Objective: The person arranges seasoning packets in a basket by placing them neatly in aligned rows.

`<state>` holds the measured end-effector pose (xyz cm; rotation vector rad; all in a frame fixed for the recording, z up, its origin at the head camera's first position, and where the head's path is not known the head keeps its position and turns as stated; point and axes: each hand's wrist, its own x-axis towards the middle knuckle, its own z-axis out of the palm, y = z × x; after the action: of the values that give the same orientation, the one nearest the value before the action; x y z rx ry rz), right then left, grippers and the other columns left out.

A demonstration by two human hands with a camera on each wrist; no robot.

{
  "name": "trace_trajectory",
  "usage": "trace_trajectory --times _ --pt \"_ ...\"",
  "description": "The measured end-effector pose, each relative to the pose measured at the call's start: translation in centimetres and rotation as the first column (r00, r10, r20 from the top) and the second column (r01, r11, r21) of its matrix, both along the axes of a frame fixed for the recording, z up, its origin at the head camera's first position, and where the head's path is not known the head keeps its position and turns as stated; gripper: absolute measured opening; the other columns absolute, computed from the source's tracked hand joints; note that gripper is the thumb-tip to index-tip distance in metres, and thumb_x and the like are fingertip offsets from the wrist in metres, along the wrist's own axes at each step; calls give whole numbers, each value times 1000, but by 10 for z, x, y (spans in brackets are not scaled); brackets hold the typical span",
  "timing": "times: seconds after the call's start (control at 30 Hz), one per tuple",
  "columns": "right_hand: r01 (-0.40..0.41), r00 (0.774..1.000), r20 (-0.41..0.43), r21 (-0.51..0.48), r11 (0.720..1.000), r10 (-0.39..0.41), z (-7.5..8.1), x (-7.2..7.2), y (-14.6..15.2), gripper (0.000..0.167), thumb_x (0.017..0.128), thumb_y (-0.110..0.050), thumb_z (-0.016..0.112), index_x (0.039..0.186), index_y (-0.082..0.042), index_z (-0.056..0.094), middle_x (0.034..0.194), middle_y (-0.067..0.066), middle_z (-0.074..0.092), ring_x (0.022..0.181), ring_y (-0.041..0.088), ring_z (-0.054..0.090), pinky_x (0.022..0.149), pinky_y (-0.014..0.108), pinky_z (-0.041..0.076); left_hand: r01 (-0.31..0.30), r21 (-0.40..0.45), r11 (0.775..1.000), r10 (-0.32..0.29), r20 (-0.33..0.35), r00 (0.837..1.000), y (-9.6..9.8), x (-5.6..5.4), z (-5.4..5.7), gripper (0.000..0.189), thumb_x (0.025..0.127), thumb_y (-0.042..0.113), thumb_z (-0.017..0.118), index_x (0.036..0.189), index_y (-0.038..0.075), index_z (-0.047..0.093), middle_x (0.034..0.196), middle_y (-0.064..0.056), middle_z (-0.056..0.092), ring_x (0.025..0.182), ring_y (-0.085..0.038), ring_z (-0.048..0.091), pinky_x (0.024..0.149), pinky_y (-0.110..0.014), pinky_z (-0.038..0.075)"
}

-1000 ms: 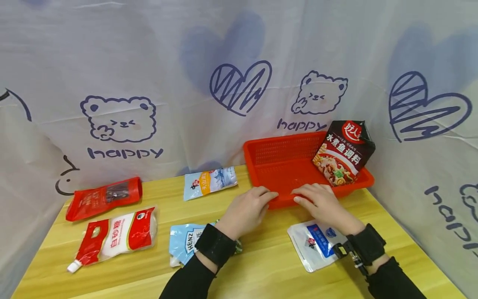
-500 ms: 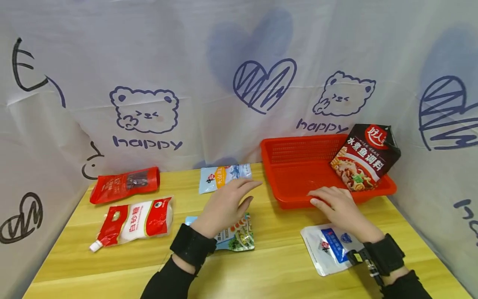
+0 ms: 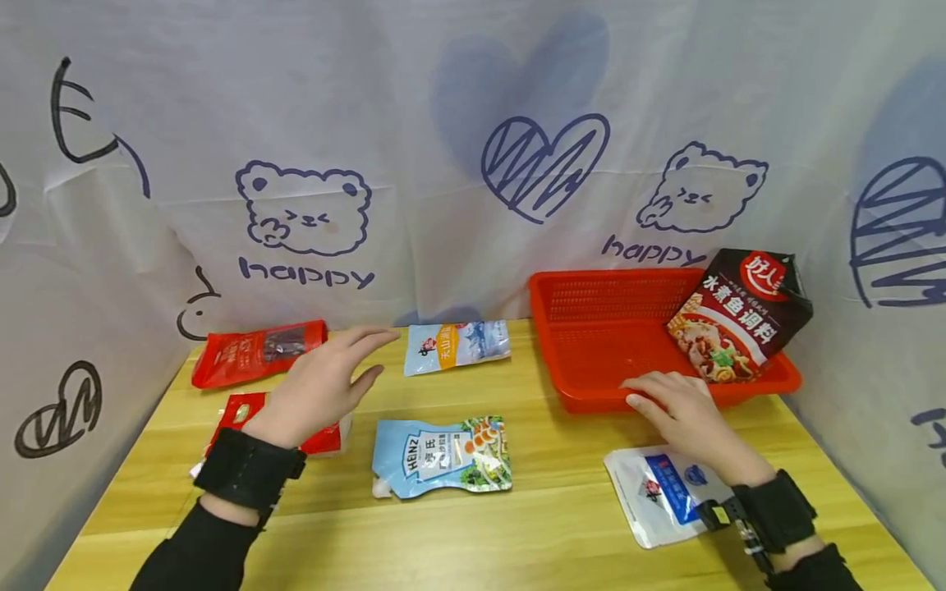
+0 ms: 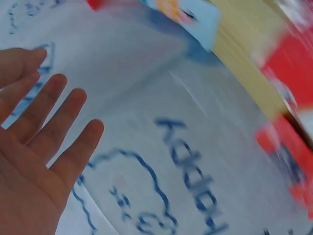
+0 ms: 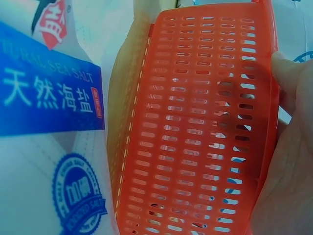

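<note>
1. While a dark seasoning box (image 3: 732, 320) stands tilted in the right end of the red basket (image 3: 591, 404), five packets lie outside it on the wooden table (image 3: 532, 533); judged by that count, the work looks to be at an early stage.
2. Outside the basket are a red pouch (image 3: 251, 355) at the far left, a red-and-white bag (image 3: 323, 440) just near of it, a light-blue Heinz pouch (image 3: 443, 456) near the middle, a blue-and-orange packet (image 3: 456, 345) farther back, and a white salt packet (image 3: 646, 497) at the near right.
3. The left hand (image 3: 319, 391) has its fingers spread and holds nothing. It hovers over the red-and-white bag and partly hides it; the red pouch lies just beyond, the Heinz pouch to its right.
4. The right hand (image 3: 683, 414) grips the basket's near rim, thumb and fingers bent about it. The basket extends far of this hand, and the salt packet lies near of it, partly under the wrist.
</note>
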<state>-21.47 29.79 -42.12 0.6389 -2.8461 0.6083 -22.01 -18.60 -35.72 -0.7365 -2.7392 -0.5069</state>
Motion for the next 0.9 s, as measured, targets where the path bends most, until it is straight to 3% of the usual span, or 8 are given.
trace_trajectory --times 0.13,0.23,0.4,0.57,0.77,0.9 --pt "4 1000 -2 0 1000 -4 -2 -1 2 26 106 -25 61 126 -12 72 121 9 71 115 36 59 92 50 33 -47 -29 998 51 147 988 -31 -4 8 61 92 13 79 148 11 57 147 -16 56 129 -38 58 100 -59 54" --pt "7 1000 -3 2 1000 -7 -4 -1 3 27 106 -26 61 126 -12 72 121 9 71 115 36 59 92 50 33 -68 -38 997 76 277 958 -51 -10 9 67 91 20 81 151 11 54 152 -19 51 135 -42 51 105 -64 48" --pt "7 1000 5 -7 1000 -7 -4 -1 1 26 105 -25 62 126 -12 72 120 8 71 114 35 59 92 49 33 -67 -56 996 85 429 899 -78 -22 -2 80 83 28 88 151 4 52 153 -26 49 136 -46 45 107 -68 43" --pt "13 1000 4 -7 1000 -13 -6 0 3 27 106 -25 62 126 -12 72 120 8 71 115 35 59 93 49 33 -68 -110 992 117 539 834 -90 -37 -18 95 73 36 95 150 1 52 150 -29 51 133 -50 45 105 -72 41" --pt "17 1000 2 -8 1000 -17 -6 -1 3 27 107 -27 61 126 -12 72 121 8 71 117 35 59 94 50 33 -92 -183 979 189 632 751 -96 -51 -35 105 66 40 97 152 2 50 148 -29 52 128 -50 47 103 -73 42" --pt "14 1000 3 -10 1000 -14 -5 -1 2 27 107 -27 61 126 -12 73 121 8 71 116 34 59 95 51 34 -92 -182 979 193 685 702 -100 -58 -43 105 65 38 98 151 0 50 144 -29 55 125 -48 49 101 -71 45"
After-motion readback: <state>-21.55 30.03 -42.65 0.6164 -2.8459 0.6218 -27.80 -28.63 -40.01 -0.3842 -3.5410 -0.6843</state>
